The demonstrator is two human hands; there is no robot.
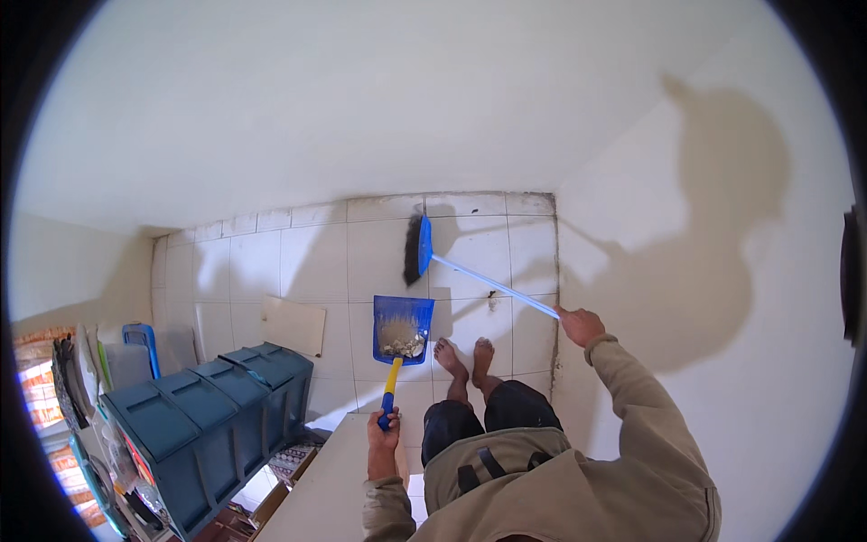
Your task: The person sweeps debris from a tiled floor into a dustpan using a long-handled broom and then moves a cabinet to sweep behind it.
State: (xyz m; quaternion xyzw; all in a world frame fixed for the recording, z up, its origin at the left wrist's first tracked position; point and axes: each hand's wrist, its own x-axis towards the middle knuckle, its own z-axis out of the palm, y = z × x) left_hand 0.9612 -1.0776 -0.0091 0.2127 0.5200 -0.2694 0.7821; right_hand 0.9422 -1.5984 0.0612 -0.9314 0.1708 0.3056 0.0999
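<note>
Blue broom (425, 246), right grip (581, 326) wrapped round its pole (492, 287), left grip (383, 432) curled round dustpan (402, 305) handle (392, 387)

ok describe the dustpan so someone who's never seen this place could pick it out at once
On the white tiled floor, find the person's bare feet. Just left of them is the dustpan, its handle gripped by the left hand. Unlike the blue broom with dark bristles, it is a broad blue scoop holding pale debris, on a yellow and blue handle.
</note>
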